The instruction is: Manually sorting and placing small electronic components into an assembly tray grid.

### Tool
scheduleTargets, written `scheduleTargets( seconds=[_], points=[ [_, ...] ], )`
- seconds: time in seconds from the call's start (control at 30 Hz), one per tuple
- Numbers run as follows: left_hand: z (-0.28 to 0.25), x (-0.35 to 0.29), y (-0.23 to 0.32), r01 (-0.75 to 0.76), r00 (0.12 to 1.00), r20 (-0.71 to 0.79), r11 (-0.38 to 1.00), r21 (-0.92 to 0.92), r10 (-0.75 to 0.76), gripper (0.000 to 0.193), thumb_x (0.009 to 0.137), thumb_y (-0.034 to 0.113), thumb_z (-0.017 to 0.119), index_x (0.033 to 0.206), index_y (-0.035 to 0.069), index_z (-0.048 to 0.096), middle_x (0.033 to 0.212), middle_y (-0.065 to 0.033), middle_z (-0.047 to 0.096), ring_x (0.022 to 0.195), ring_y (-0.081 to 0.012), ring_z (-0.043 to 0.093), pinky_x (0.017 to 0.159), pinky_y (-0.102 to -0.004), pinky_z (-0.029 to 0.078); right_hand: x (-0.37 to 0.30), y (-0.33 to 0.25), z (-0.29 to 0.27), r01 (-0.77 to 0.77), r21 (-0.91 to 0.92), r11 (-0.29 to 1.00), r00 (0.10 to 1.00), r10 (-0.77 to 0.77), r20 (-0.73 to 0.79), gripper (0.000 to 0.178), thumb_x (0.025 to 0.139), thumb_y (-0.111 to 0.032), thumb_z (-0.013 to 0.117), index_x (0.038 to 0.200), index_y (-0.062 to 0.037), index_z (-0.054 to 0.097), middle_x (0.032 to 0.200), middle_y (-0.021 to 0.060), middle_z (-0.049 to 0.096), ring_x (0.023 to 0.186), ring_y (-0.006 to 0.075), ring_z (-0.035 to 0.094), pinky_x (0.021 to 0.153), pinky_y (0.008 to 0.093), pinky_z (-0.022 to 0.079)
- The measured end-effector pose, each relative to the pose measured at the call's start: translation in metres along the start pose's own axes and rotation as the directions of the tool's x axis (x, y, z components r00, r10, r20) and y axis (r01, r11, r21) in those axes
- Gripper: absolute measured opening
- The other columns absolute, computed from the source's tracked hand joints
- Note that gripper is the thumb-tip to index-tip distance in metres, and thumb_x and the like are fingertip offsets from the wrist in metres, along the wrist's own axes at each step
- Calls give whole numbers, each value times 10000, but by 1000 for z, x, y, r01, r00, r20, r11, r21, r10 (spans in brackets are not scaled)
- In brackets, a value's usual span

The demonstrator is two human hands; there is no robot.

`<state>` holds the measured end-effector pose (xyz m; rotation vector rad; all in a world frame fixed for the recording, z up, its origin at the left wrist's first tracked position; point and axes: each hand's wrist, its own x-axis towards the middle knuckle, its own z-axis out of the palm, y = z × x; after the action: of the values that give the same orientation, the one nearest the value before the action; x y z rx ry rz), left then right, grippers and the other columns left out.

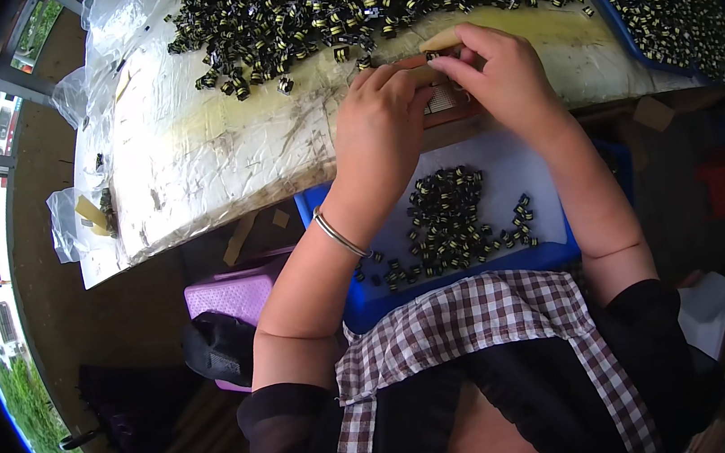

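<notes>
Head view: blue tray [556, 253] of black-yellow parts [448, 220]

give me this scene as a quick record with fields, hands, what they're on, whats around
setting: worktable covered in wrinkled plastic sheet
left hand: resting on a small reddish-brown fixture at the table edge, bracelet on the wrist
right hand: fingertips pinching at the same fixture, beside a tan strip
pile on table: heap of small black-and-yellow parts
on lap: blue tray holding a smaller batch of the same parts
left of person: purple stool
grip detail: what the fingers pinch is too small to tell
</notes>
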<state>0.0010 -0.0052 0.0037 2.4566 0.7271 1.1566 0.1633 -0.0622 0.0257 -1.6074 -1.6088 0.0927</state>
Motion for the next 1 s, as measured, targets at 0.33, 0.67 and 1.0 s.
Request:
scheduleTargets(
  seconds=[0.33,0.67,1.0],
  points=[
    [-2,0,1,-72,996,-58,996,-58,68,144,800,69,662,944,77,672,956,-77,669,849,-291,602,776,-385,496,-1,5,4,24,-24,999,999,-23,30,162,815,-113,709,960,-53,669,743,58,596,629,165,547,587,292,453],
    [-17,8,-25,112,989,-116,985,130,-97,98,821,114,653,897,52,649,827,-107,605,787,-310,598,700,-408,478,5,-5,-2,-115,109,987,945,75,317,175,798,-48,716,970,-21,692,776,26,610,656,99,540,615,245,461],
    [-12,4,-10,52,998,-44,998,-37,-54,211,818,67,636,1021,92,689,849,-116,627,823,-311,609,738,-405,498,-7,2,6,-7,181,983,985,-24,170,170,807,-26,694,977,-14,683,838,23,592,680,97,520,635,238,446]
  ],
)
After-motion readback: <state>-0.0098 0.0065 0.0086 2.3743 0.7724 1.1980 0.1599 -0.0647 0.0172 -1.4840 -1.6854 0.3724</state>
